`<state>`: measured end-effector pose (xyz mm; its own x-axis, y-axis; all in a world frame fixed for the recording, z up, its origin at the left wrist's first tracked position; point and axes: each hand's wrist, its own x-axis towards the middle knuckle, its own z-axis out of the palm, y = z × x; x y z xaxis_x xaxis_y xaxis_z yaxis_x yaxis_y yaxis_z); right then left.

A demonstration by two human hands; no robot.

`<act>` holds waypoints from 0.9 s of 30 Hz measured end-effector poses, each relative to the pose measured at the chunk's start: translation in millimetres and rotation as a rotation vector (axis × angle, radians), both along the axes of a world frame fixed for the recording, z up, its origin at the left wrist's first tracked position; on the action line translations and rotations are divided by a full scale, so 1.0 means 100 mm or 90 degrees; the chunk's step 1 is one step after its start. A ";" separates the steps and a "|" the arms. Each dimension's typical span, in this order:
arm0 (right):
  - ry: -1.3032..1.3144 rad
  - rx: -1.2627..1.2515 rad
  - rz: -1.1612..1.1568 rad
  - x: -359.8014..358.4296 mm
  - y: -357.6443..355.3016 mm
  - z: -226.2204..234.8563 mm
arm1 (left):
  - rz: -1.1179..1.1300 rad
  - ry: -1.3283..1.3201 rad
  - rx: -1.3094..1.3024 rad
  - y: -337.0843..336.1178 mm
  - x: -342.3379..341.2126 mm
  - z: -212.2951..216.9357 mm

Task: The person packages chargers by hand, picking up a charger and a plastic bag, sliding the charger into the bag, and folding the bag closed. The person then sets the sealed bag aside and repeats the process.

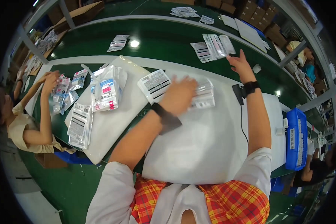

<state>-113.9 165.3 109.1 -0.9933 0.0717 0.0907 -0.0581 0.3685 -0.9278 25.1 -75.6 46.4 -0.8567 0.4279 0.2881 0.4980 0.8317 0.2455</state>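
My left hand (181,95) lies over the white work mat (198,149), its fingers smeared by motion. A flat packet (155,85) with dark print is beside it on the left, and a shiny, blurred packet (205,93) lies at its fingertips on the right. Whether the hand grips either one cannot be made out. Farther off, my right hand (242,67) reaches past the mat with its fingers apart. Its nearest fingertip is at the edge of a fanned group of silvery packets (214,46) on the green table. Bands circle both wrists.
A stack of printed pouches (106,91) and some loose packets (79,125) lie on the left mat. A co-worker (30,127) handles pouches at far left. A black cabled device (238,93) sits by my right wrist; a blue bin (296,140) stands at right.
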 end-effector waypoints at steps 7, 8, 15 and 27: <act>0.110 0.539 0.411 0.91 -0.23 -0.33 | -0.080 -0.076 -0.003 0.25 -0.01 -0.30; 0.176 0.525 0.429 1.14 -0.23 -0.45 | -0.088 -0.075 0.000 0.24 -0.03 -0.21; 0.125 0.581 0.559 1.36 -0.22 -0.50 | -0.045 -0.235 -0.016 0.32 -0.11 -0.09; -0.131 0.278 0.552 1.06 0.69 0.03 | -0.033 -0.180 -0.160 0.39 0.13 0.15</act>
